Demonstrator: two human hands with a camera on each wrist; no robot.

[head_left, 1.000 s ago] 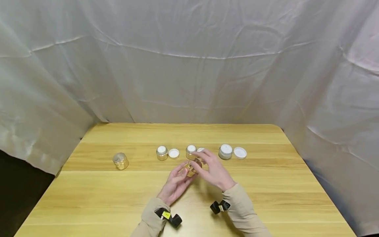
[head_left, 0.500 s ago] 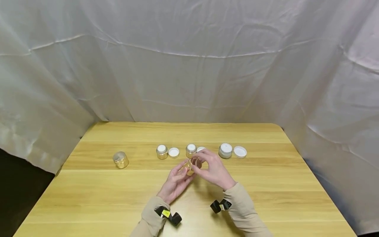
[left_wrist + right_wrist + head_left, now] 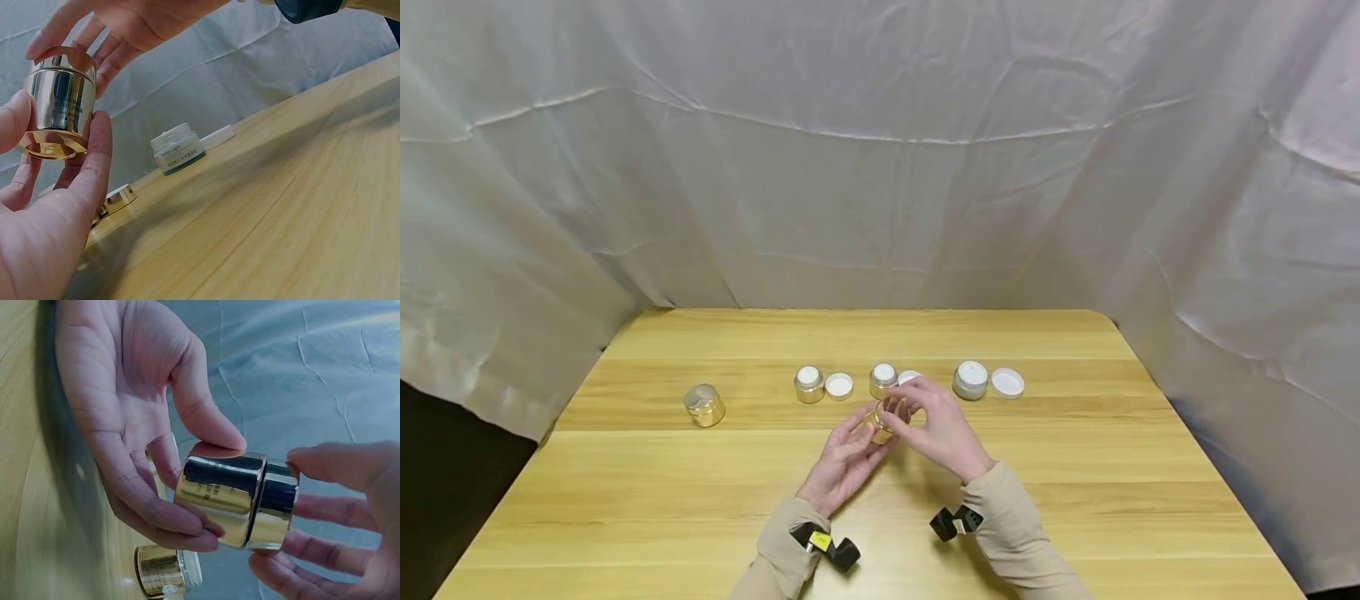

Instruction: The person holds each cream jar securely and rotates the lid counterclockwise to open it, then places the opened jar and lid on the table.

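Note:
Above the table, my left hand [image 3: 842, 467] holds a shiny gold cosmetic jar [image 3: 219, 494] by its body, thumb on one side and fingers round the other. The thumb and fingers of my right hand [image 3: 943, 433] grip the rim of its gold lid [image 3: 275, 503]. A thin dark seam shows between lid and body, and the jar is tilted in the head view. Just behind the hands stands an uncapped gold jar [image 3: 883, 381] with a white top. Its white-lined lid [image 3: 908, 377] is partly hidden by my right hand.
Another uncapped gold jar [image 3: 809, 385] stands left of centre beside its upturned lid [image 3: 839, 386]. To the right are a frosted jar [image 3: 971, 381] and a white lid [image 3: 1007, 382]. A capped gold jar [image 3: 704, 406] stands at far left. Grey curtains [image 3: 880, 167] surround the table.
The right hand's fingers have shifted slightly on the lid and closed in round its rim. The left hand and the jars on the table keep their places.

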